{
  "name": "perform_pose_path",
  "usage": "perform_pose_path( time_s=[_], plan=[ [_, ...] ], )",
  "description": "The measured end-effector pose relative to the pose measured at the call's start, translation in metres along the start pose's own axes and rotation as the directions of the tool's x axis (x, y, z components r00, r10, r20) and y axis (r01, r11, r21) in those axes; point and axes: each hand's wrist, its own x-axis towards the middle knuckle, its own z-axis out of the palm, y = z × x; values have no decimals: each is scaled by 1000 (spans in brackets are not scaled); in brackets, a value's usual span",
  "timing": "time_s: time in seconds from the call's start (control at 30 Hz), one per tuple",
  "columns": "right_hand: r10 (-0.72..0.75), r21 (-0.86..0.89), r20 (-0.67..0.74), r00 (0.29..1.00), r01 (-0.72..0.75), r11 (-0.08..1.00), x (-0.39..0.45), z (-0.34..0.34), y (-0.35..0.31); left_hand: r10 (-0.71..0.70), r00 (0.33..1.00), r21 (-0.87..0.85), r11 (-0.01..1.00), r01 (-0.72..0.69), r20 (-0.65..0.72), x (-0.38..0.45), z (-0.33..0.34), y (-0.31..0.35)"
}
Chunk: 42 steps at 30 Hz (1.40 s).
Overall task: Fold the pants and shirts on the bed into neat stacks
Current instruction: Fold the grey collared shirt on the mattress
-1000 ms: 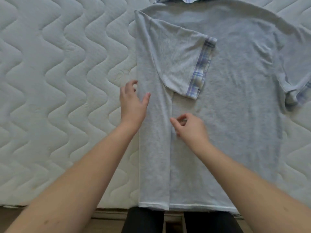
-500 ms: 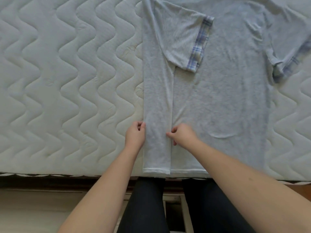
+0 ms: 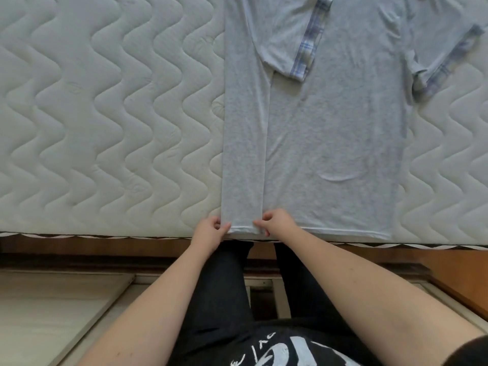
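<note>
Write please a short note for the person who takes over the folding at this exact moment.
Left hand and right hand each pinch the hem of the folded strip of the grey shirt, at the near edge of the mattress.
Done: left side and its plaid-cuffed sleeve are folded inward.
Left: fold in the right side with its sleeve, fold lengthwise, then stack. No pants or stack in view.

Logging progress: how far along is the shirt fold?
Early. Done: the shirt's left side strip is folded inward, with its sleeve lying on the body. In hand: left hand and right hand pinch that strip's bottom hem at the mattress edge. Left: the other sleeve is still spread out, and no stack or pants are in view.
</note>
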Motion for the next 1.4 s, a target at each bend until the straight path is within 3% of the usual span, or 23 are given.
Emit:
perform_pose_path(
  time_s=[0.1, 0.2, 0.3, 0.43, 0.53, 0.67, 0.8, 0.87, 0.93, 1.03, 1.1, 1.2, 1.3, 1.33, 1.4],
  plan=[
    [-3, -140, -74, 997, -8, 990, 0, 2, -4, 29, 990, 130, 992, -11, -141, -7, -2, -1],
    [-16, -80, -222, 975, -1, 997, 1, -13, -6, 131, 952, 145, 985, -93, -278, -7, -5, 7],
    [-24, 71, -395, 918, 57, 996, 7, -45, -2, 245, 938, 150, 965, -213, -245, -3, -6, 37],
    [-11, 249, -560, 828, 181, 952, 13, -106, 4, 434, 888, 291, 878, -380, -150, 9, 2, 99],
    [20, 345, -646, 763, 268, 899, 18, -163, 10, 576, 817, 400, 754, -521, -23, 25, 8, 161],
    [19, 468, -667, 744, 399, 789, 27, -237, 14, 718, 690, 572, 528, -628, 93, 49, 16, 254],
    [10, 475, -713, 701, 472, 743, 35, -297, 17, 796, 574, 702, 299, -646, 189, 83, 29, 342],
    [18, 439, -740, 673, 462, 771, 39, -321, 20, 790, 575, 751, 244, -614, 212, 102, 36, 378],
    [85, 370, -812, 577, 398, 839, 45, -345, 26, 773, 588, 785, 204, -585, 238, 122, 45, 409],
    [305, 402, -883, 356, 242, 883, 50, -382, 31, 758, 619, 847, 180, -500, 204, 145, 54, 446],
    [458, 562, -803, 382, 227, 795, 56, -408, 36, 733, 655, 863, 199, -465, 185, 157, 61, 466],
    [563, 689, -694, 448, 186, 701, 69, -439, 44, 699, 681, 863, 188, -470, 218, 171, 70, 476],
    [569, 758, -647, 508, 342, 556, 77, -456, 45, 679, 691, 860, 174, -480, 248, 182, 74, 472],
    [549, 753, -652, 523, 359, 551, 79, -458, 45, 676, 693, 854, 181, -487, 252, 184, 74, 471],
    [497, 700, -689, 528, 304, 647, 81, -460, 43, 669, 695, 837, 200, -509, 263, 188, 73, 471]
  ],
)
